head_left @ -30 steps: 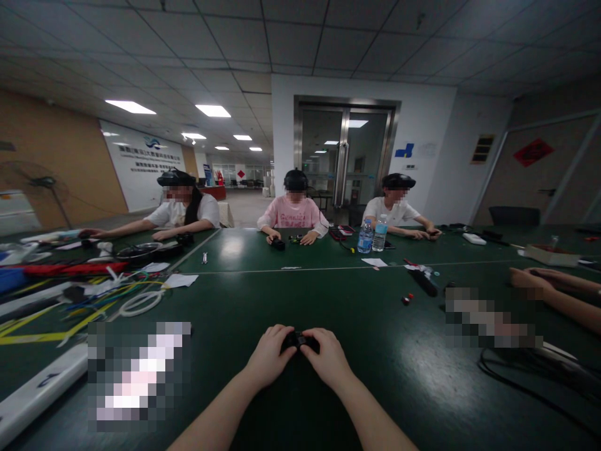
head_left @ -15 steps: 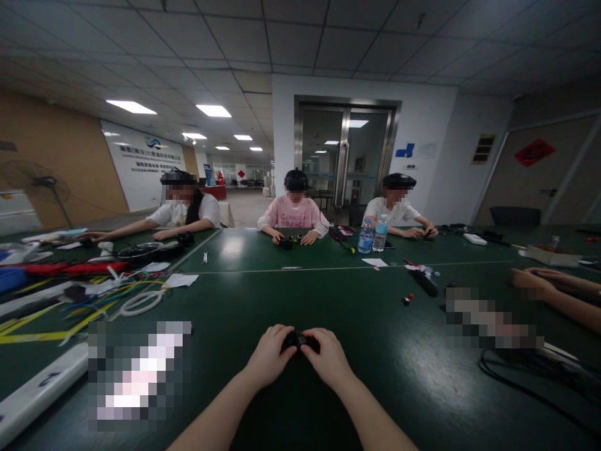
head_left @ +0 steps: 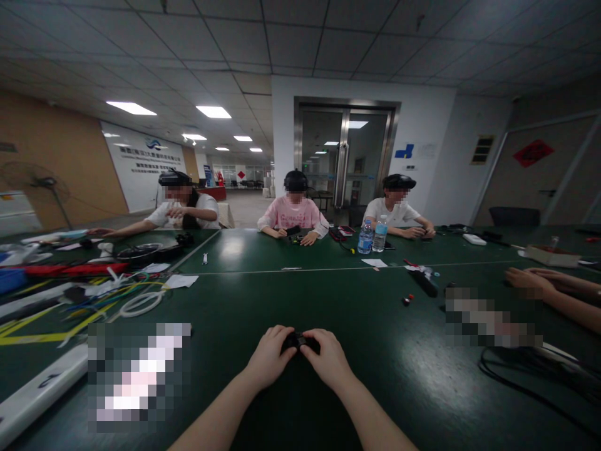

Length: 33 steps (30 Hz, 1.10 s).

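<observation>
At the near middle of the green bench (head_left: 300, 300), the left hand (head_left: 272, 356) and right hand (head_left: 328, 357) stayed closed around the small black object (head_left: 297, 340), pinching it from both sides. Across from them, the person in pink (head_left: 293, 210) had lifted a dark item (head_left: 293, 231), and the person at far left (head_left: 200, 210) had raised one arm. Bare surface lay ahead of the hands, between the white bar (head_left: 44, 388) and black cables (head_left: 511, 389).

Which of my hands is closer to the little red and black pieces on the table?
Right. The right hand is to the left of and nearer than the little red and black pieces; the left hand is farther left, across the black object.
</observation>
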Each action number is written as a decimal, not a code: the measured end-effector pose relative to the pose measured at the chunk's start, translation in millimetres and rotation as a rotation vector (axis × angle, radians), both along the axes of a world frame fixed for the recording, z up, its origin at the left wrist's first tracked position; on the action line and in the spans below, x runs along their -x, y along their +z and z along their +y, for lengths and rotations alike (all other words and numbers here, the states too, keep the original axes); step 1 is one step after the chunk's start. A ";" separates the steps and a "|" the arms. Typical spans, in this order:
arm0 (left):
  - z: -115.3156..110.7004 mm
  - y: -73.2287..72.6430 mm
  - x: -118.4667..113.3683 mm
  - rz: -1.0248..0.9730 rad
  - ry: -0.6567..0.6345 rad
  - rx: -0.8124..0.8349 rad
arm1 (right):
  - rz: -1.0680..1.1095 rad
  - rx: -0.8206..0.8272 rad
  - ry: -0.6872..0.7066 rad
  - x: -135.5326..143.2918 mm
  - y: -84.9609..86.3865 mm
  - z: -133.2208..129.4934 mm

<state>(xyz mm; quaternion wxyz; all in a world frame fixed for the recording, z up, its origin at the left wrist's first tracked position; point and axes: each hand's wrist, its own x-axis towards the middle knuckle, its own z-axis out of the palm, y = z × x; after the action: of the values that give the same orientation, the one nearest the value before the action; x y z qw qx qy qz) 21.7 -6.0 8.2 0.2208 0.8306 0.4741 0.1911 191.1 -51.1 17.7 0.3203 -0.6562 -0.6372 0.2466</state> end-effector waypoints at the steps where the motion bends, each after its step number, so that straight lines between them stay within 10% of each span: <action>1: 0.3 -0.6 0.2 -0.005 -0.001 -0.003 | -0.001 0.001 -0.004 0.1 0.2 0.0; 33: 1.2 0.1 -0.8 0.012 0.002 0.018 | 0.005 -0.007 -0.023 0.2 -4.3 3.0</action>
<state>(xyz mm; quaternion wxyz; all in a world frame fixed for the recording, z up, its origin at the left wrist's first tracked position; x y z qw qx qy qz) 22.5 -4.8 8.3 0.2253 0.8291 0.4781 0.1822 190.8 -48.1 13.4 0.3272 -0.6615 -0.6298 0.2423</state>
